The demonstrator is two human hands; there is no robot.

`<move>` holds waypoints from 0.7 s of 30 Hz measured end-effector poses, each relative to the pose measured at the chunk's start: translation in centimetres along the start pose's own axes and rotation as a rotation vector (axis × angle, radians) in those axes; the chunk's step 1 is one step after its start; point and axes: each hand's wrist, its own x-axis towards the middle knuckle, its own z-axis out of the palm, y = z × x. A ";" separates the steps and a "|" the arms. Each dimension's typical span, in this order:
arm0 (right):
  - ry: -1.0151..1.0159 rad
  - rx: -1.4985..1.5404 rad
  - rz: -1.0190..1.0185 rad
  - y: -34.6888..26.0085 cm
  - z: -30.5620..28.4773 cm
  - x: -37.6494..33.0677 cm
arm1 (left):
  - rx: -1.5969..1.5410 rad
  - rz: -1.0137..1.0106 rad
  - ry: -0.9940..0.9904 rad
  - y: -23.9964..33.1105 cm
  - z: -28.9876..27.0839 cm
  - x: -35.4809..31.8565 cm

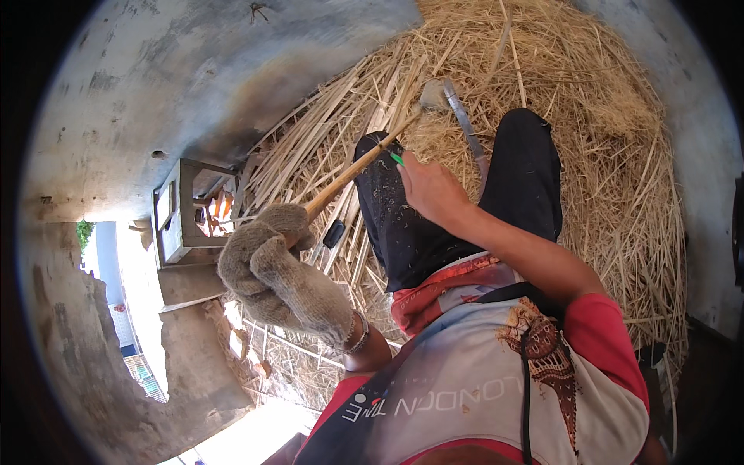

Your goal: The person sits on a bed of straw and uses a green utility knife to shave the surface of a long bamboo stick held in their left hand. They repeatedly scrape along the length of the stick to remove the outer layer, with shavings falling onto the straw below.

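A thick brown knitted glove covers my left hand (pixel 267 252), whose fingers wrap round the near end of a long wooden stick (pixel 341 180). The stick slants up and right across my left knee and narrows toward its far end. My right hand (pixel 434 191) is closed beside the stick, over my lap; a small green thing (pixel 397 158) pokes out at its fingertips, its kind mostly hidden. Beyond that hand, a long flat metal blade (pixel 463 124) lies between my knees, its near part out of sight. Shavings dot my dark trousers (pixel 395 221).
Heaped straw and split strips (pixel 620 201) surround my legs. A grey block (pixel 434 95) lies beside the blade. Near my left hand are a small black object (pixel 334 233) and a wooden frame (pixel 180 213) against the stained wall (pixel 186 85). Bright openings show at left.
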 end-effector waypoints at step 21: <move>-0.059 -0.235 0.101 8.2 3.6 4.4 | 0.114 -0.057 0.077 1.3 1.5 -0.7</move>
